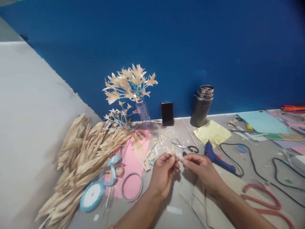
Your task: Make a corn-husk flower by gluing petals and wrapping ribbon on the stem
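One sm. pale bit [172, 150] in L hand [164, 173] pinch, R hand [203, 169] adj., pinched tog., contents unclear

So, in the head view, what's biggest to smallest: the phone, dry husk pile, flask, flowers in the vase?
Dry husk pile (partly nearer the camera)
Flowers in the vase
Flask
Phone

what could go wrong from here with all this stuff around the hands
The small pale piece at the left hand's fingertips looks thin, so it might tear or get lost among the scraps.
The blue glue gun lies close by the right hand; if hot, which doesn't show, it could burn.
The dark bottle stands with its lid off and might spill if knocked.
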Tool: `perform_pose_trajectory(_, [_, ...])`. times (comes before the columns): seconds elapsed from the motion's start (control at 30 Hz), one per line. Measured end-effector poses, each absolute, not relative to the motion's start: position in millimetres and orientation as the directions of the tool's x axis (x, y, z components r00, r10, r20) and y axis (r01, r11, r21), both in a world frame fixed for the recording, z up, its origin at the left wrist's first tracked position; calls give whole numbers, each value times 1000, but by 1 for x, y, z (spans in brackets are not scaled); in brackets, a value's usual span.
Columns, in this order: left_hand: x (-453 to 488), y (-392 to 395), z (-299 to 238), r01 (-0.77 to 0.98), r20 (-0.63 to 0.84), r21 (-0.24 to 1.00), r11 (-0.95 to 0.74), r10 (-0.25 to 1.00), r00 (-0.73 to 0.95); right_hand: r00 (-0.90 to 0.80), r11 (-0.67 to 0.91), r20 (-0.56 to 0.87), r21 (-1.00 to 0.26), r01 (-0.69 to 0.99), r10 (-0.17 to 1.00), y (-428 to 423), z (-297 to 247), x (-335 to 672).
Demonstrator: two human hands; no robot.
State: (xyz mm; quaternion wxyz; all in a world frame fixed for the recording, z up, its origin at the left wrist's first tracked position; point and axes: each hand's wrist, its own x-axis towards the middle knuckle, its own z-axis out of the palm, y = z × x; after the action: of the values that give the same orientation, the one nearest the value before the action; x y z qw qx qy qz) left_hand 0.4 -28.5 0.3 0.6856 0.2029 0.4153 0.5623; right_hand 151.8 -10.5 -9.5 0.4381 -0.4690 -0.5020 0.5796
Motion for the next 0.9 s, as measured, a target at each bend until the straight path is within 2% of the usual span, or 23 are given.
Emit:
perform_pose_trajectory(0.2, [13,-35,-5,-679,-393,650,342,916,84,4,125,126,-983,133,992,-15,-20,145])
perform_pose_trajectory(0.3, [14,-35,-8,-698,-396,644,314,917,47,-31,273,274,-930,245,961,-19,-27,143])
perform_pose_trajectory(0.4, [12,-32,-13,-666,-351,699,263,936,2,-115,346,327,-889,298,938,-22,-29,143])
perform_pose_trajectory(0.53, [8,-31,-17,-557,-273,808,192,960,-65,-163,271,236,-932,240,958,-20,-21,147])
perform_pose_trajectory(0.7, [9,-34,-17,-434,-249,881,190,965,-81,-143,-15,-26,-997,75,989,-13,-13,153])
perform_pose_trajectory(0.8, [9,-36,-14,-497,-287,837,229,957,-44,-120,-103,-107,-994,41,987,-12,-13,154])
perform_pose_trajectory(0.9, [8,-37,-10,-619,-352,733,282,936,10,-121,-81,-88,-995,58,989,-13,-14,154])
